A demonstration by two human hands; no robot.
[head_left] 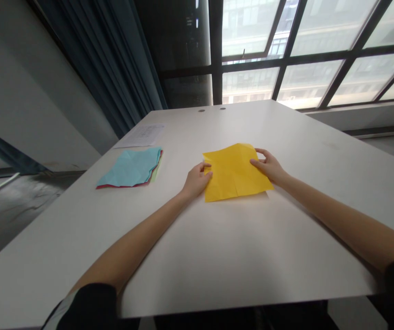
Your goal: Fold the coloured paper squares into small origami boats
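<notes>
A creased yellow paper sheet [235, 174] lies flat on the white table [217, 247], a little past its middle. My left hand [197, 179] is at the sheet's left edge, thumb and fingers pinched on that edge. My right hand [269, 166] rests on the sheet's right edge, with fingers curled and pressing on the paper near its far right corner. Both forearms reach out from the near edge of the table.
A stack of coloured papers [133, 167], light blue on top with red and green beneath, lies to the left. Behind it is a white printed sheet [142, 135]. A dark curtain [114, 68] and large windows [303, 50] stand beyond the far edge.
</notes>
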